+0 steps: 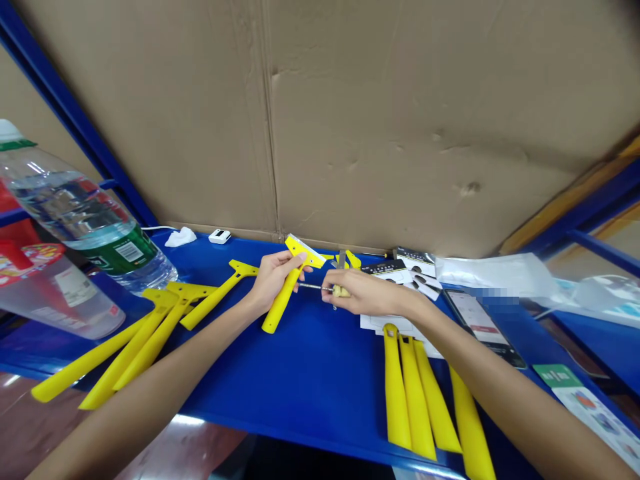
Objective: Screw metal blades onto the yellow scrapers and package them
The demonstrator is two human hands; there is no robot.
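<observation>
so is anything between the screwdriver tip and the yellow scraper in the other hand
Nothing visible. The right hand holds the screwdriver with its tip at the neck of the yellow scraper gripped by the left hand. Only the left fingers sit close by.

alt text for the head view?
Over a blue table, the left hand holds a yellow scraper while the right hand points a small screwdriver at it. More yellow scrapers lie at both sides.
</observation>
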